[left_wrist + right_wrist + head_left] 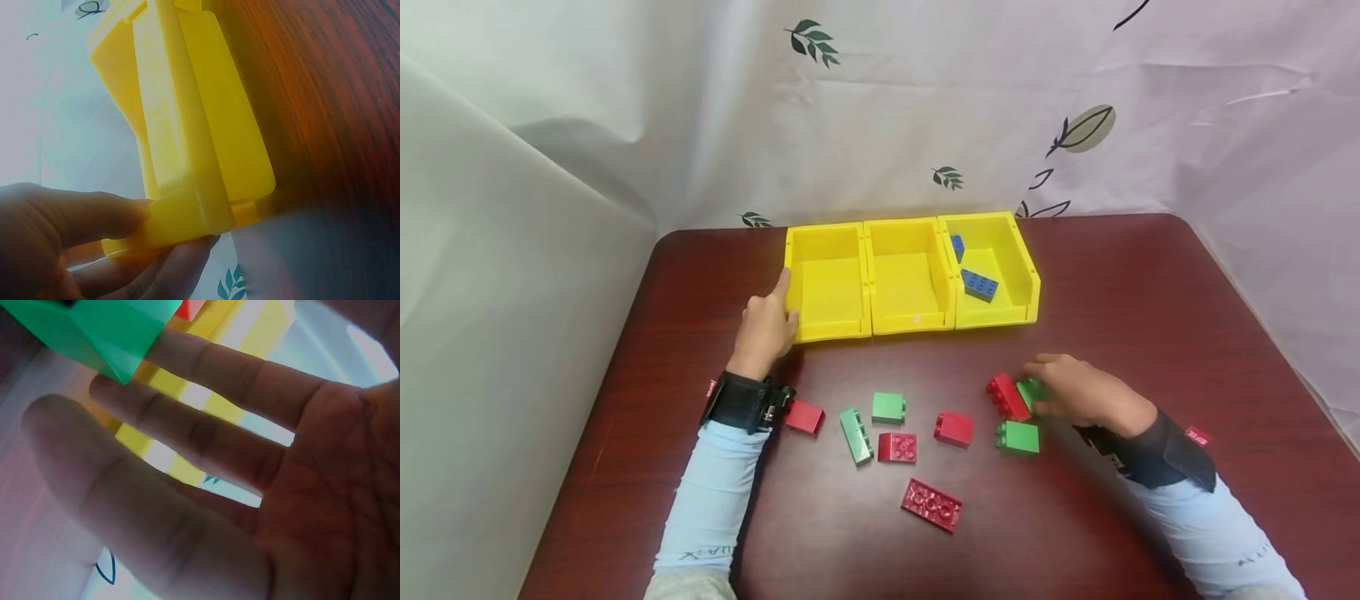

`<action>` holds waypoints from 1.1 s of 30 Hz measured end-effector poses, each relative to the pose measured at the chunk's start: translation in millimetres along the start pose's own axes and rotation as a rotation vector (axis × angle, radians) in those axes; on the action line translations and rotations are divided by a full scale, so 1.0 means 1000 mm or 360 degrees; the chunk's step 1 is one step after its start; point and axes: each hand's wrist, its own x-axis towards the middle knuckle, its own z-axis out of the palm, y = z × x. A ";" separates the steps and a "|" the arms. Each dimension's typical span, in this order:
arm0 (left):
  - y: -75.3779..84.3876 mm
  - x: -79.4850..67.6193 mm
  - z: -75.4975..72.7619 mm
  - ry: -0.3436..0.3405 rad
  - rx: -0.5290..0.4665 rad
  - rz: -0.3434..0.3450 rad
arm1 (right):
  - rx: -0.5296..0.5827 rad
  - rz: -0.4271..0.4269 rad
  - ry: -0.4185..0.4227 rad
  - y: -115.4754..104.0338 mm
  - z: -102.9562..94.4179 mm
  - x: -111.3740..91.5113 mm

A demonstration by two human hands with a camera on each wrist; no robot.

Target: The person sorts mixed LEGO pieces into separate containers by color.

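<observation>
My left hand (pixel 763 332) is at the near left corner of a row of yellow bins (pixel 871 278). In the left wrist view, its thumb and fingers pinch the yellow bin (pixel 181 119) by its wall from both sides. On the right of the table, my right hand (pixel 1086 390) reaches over a green toy brick (pixel 1032 392), which it partly covers. The right wrist view has its fingers fairly straight and spread, with fingertips right at the green brick (pixel 119 337). A red brick (pixel 1007 397) lies against that brick's left side.
Two blue bricks, one of them flat on the bin floor (pixel 979 285), lie in the right bin. Across the middle are several red and green bricks, among them a green one (pixel 1018 437), a red one (pixel 954 428) and an upturned dark red one (pixel 932 504). White cloth (pixel 880 108) hangs behind.
</observation>
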 end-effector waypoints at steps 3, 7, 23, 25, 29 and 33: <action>-0.001 0.000 0.001 0.0021 -0.0009 0.0014 | 0.0012 0.0011 -0.0026 0.000 0.000 -0.001; -0.001 0.001 0.001 0.0040 -0.0006 0.0032 | 0.0038 0.0001 -0.0008 -0.002 0.002 0.001; -0.001 0.002 0.001 0.0003 0.0013 0.0017 | 0.0047 0.0035 0.0109 0.000 0.013 0.001; -0.001 0.001 0.000 0.0009 0.0015 0.0013 | 0.0034 0.0013 0.0123 0.001 0.013 0.001; 0.000 0.001 0.000 0.0009 0.0013 0.0008 | 0.0041 0.0004 0.0139 0.002 0.014 0.000; 0.000 0.001 0.001 -0.0007 -0.0001 -0.0004 | 0.0078 0.0019 0.0139 0.004 0.016 0.000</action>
